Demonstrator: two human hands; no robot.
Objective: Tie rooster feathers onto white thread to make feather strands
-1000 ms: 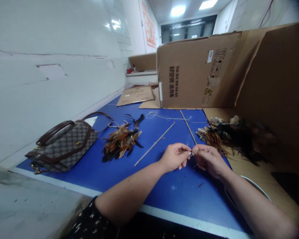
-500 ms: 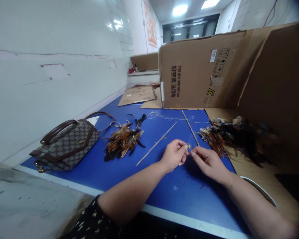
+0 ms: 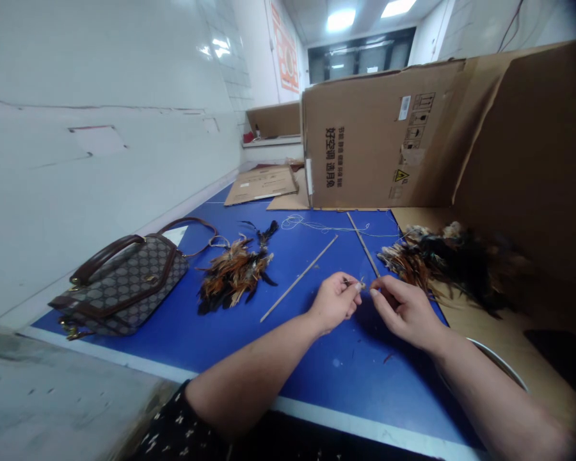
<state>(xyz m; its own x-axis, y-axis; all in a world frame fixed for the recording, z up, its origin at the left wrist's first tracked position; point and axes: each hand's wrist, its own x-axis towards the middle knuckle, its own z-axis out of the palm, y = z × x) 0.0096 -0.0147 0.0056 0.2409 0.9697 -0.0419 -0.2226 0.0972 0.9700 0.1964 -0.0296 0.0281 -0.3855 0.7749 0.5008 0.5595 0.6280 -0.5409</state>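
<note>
The left hand (image 3: 336,304) has its thumb and fingers pinched together; its grip closes on a small pale piece (image 3: 363,286), which pokes out past the fingertips above the blue bench (image 3: 307,365). The piece is too small to make out clearly. The right hand (image 3: 410,315) is just beside it, thumb and forefinger bent toward each other. I cannot tell whether its grip holds anything fine.

Beyond the right fingertips, a thin stick (image 3: 361,243) lies on the bench, pointing away from the person. A second stick (image 3: 299,279) lies slantwise to the left of the left hand, and loose pale string (image 3: 317,225) is spread beyond both. Farther left is a heap of brown and black feathers (image 3: 235,272), then a patterned handbag (image 3: 134,285) with a brown handle. To the right, a darker bunch of feathers (image 3: 451,256) lies mostly on brown cardboard (image 3: 480,326). A large cardboard box (image 3: 369,153) stands behind the string, with a flat cardboard sheet (image 3: 262,184) to its left.
</note>
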